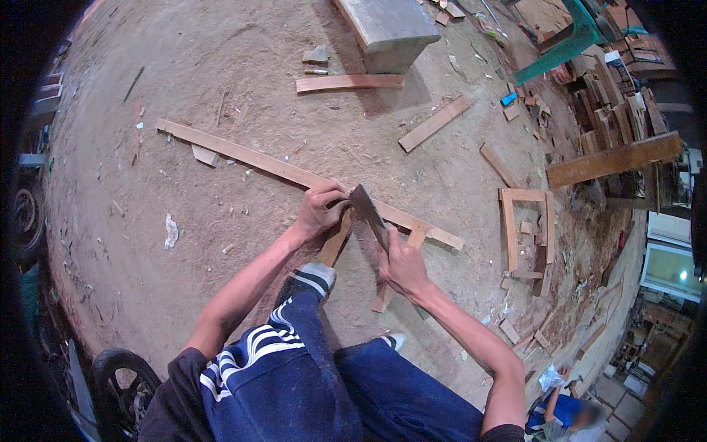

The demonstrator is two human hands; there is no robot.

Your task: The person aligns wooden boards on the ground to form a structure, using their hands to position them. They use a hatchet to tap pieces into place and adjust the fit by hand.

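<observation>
A long narrow wooden strip [258,160] lies slantwise across the ground in front of me. My left hand [322,208] is closed, its fingers pinched at the strip's near edge; what they grip is hidden. Below those fingers, a short darker wooden piece [337,241] runs down to my sock-clad left foot. My right hand [403,261] is wrapped round the lower end of a dark flat-bladed tool [367,211], whose upper end is close beside my left fingers. A lighter wooden crosspiece [414,237] meets the strip to the right and passes beneath my right hand.
A grey block-like stand [390,33] is ahead, with a wooden slat [350,83] at its foot. Loose boards [434,124] and a small wooden frame [509,228] lie rightward, near a wood pile [607,110]. A black wheel [121,383] and another person [563,412] occupy the lower corners.
</observation>
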